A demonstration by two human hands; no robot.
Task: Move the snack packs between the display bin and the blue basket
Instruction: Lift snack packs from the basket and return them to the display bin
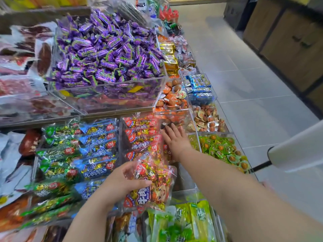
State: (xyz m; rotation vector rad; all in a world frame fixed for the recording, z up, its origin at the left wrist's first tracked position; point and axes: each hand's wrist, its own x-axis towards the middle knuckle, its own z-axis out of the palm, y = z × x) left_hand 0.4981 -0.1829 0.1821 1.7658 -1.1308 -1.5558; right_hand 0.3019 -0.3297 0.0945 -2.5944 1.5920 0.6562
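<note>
Now: one pack held, one row pressed flat

Plainly the left hand [125, 180] has the task's thing. Its fingers and thumb curl round one red pack [153, 187], gripping the upper half, and the printed face hangs below the thumb at the near end of the bin [193, 120]. The right hand [176, 142] lies palm down, fingers straight and close together, on the red row [139, 135] in that bin. The clear wall stands just right of its little finger. The basket is not in view, so I cannot tell which way the pack is going.

To do this step well, I judge, grip the pack by its body and not its crinkly seal, since the film looks slippery. Let the flat fingers press the row lightly so no neighbour slides or lifts with it. If the pack goes in, slip it behind the heel of the flat hand, overlapped like the rest. If it goes out, lift it clear of the wall before swinging away.

Counted: one pack is held. At least four red packs show under and left of the straight fingers, with more probably hidden. Further left of those fingers are about six blue packs [97, 145], then roughly seven green packs [57, 154], their edges too blurred to be sure. Two hands, one bin in use
</note>
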